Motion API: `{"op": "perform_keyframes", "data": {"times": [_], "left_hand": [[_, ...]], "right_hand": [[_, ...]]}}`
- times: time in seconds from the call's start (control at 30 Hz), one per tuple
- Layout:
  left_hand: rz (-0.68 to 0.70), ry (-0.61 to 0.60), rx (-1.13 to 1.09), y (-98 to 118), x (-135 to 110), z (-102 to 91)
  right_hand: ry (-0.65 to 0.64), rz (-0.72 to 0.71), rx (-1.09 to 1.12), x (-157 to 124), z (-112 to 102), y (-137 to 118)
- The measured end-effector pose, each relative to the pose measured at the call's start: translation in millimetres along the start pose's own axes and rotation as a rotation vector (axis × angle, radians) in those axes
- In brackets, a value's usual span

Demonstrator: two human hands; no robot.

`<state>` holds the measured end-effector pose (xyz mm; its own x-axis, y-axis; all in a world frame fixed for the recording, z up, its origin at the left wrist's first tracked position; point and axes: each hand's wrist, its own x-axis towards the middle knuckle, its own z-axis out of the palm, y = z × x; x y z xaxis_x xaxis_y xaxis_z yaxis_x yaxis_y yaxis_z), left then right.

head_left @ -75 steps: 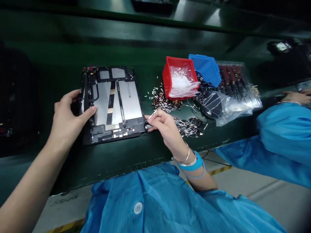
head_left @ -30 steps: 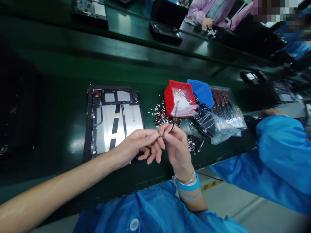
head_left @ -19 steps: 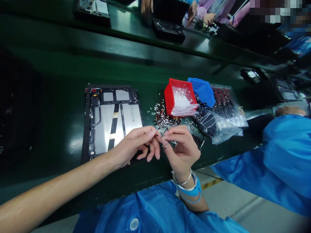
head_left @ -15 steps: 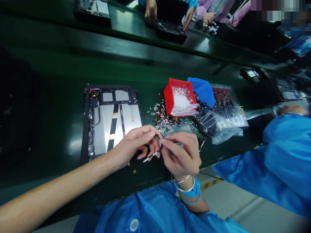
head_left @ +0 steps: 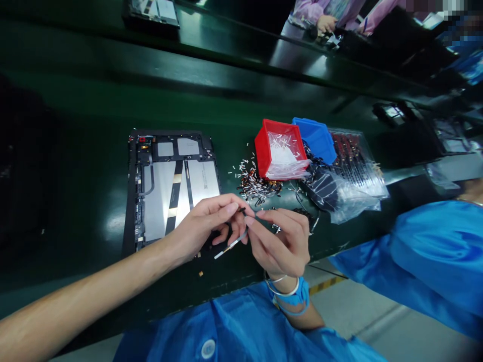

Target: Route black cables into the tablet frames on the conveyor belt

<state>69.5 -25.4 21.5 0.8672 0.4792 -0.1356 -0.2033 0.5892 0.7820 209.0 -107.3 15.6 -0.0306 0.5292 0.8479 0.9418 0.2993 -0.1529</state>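
My left hand [head_left: 222, 216] pinches a short, thin flex cable [head_left: 230, 246] between thumb and forefinger. The cable has a dark end at the fingertips and a white tip hanging down to the left. My right hand [head_left: 281, 241] meets it from the right, its thumb and forefinger closed on the cable's middle; the exact grip is partly hidden by the fingers. Behind my left hand lies an opened tablet [head_left: 156, 201], its silvery battery and dark ribbon cables exposed. Just beyond the fingertips is a loose pile of small cables [head_left: 258, 186] with white ends.
A red bin [head_left: 264, 151] holds small white pieces in clear plastic. Beside it stand a blue bin [head_left: 315, 141], plastic bags [head_left: 352, 201] and a clear tray of cables [head_left: 354, 156]. A co-worker's blue sleeve [head_left: 433, 251] is at the right; another person's hand [head_left: 326, 23] works across the bench.
The cable has turned in my fingers, so its white tip hangs lower and farther left, with a grey face showing. Across the bench, a co-worker's hands and the dark device between them have left view.
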Motion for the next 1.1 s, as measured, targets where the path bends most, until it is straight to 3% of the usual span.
{"op": "perform_keyframes", "data": {"times": [0.77,0.83,0.93,1.03,1.1], "left_hand": [[0.036,0.071,0.163,-1.5,-3.1,-0.8],[0.040,0.079,0.198,-0.1,-4.8,-0.4],[0.064,0.088,0.269,0.9,-6.7,-1.4],[0.101,0.077,0.289,-0.4,-7.0,-3.2],[0.107,0.074,0.295,-1.5,-6.8,-3.4]], "right_hand": [[-0.029,0.010,0.069,0.3,0.9,-1.9],[-0.010,0.102,0.180,2.4,0.1,-2.0],[0.016,0.446,0.495,7.8,-1.7,0.6],[-0.111,0.819,0.803,15.3,-3.3,6.1],[-0.214,0.983,0.943,19.9,-3.6,9.1]]}}
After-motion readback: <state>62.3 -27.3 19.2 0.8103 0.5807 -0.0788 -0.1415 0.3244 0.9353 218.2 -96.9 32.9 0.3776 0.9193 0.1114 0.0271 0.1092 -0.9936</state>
